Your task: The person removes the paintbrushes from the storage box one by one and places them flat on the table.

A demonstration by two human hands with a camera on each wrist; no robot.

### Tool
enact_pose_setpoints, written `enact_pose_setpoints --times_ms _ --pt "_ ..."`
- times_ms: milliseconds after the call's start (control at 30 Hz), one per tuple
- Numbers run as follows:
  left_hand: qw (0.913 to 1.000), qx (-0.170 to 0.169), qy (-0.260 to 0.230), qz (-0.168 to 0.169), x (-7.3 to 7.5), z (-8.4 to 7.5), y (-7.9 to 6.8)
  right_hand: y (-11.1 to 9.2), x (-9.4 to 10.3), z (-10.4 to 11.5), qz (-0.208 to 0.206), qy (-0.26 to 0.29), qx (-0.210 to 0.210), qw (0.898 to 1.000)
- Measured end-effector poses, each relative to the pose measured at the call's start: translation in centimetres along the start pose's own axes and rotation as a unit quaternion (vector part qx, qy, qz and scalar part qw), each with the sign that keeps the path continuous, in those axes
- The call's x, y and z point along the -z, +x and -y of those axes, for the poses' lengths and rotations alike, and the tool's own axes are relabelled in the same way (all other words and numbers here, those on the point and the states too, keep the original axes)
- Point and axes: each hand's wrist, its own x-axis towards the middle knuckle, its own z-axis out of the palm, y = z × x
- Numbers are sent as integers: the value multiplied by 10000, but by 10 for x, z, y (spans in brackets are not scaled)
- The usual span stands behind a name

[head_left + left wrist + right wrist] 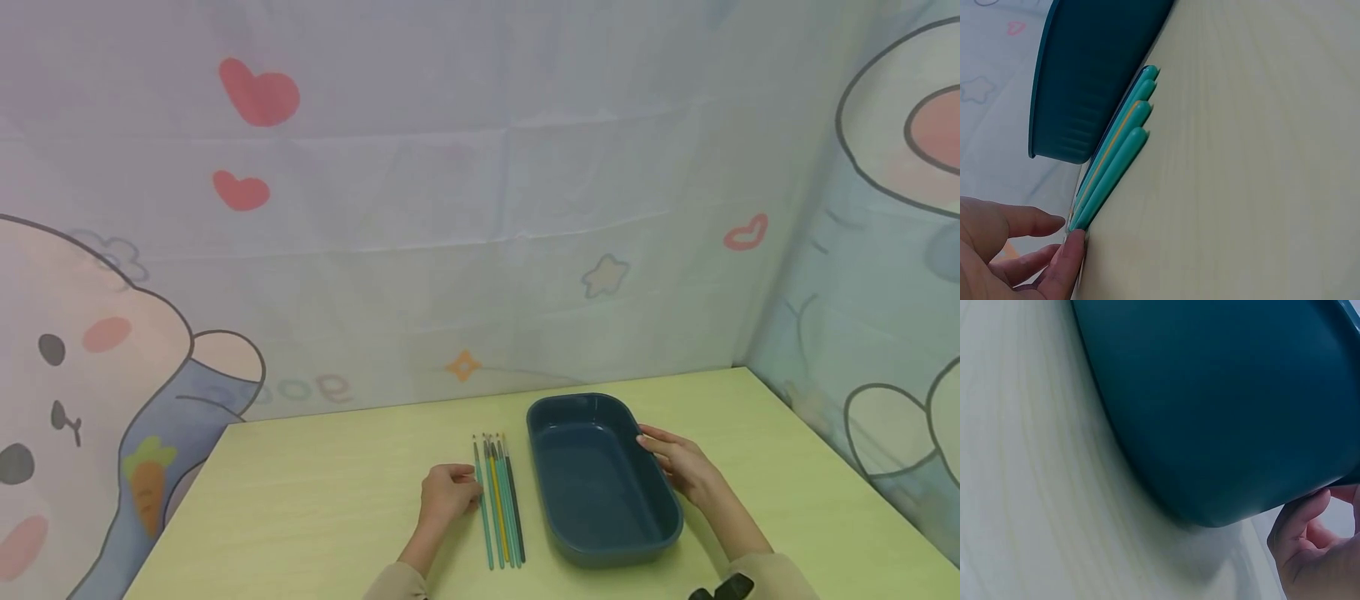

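A row of slim paintbrushes [508, 508], mostly teal with one yellow and one dark, lies on the table with rounded handle ends towards me. My left hand [447, 495] pinches the leftmost teal paintbrush [1117, 164] partway along, thumb and finger on either side. Right of the brushes stands a deep dark teal rectangular dish [596, 475], seen as a large wall in the right wrist view. At its right side my right hand [681, 468] holds the rim, with fingers against the outer wall [1222, 412]. Part of that hand is cut off in the right wrist view.
The pale wood-look table [300, 500] ends at the back against a printed cloth [420, 208] with hearts and cartoon animals. More cloth [885, 275] hangs along the right side. The dish stands a short gap from the brushes.
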Motion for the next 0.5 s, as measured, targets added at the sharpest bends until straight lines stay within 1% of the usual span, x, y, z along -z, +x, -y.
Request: enact_pose_setpoints --times_ms 133,300,500 --pt "10000 19 37 -26 1 0 0 0 -1 0 -33 51 -1 10000" --pt "10000 9 32 -49 2 -2 -2 0 -3 -1 -170 93 12 9998" --pt "9999 -51 130 -89 3 -1 -3 1 -1 -7 -4 214 43 9998"
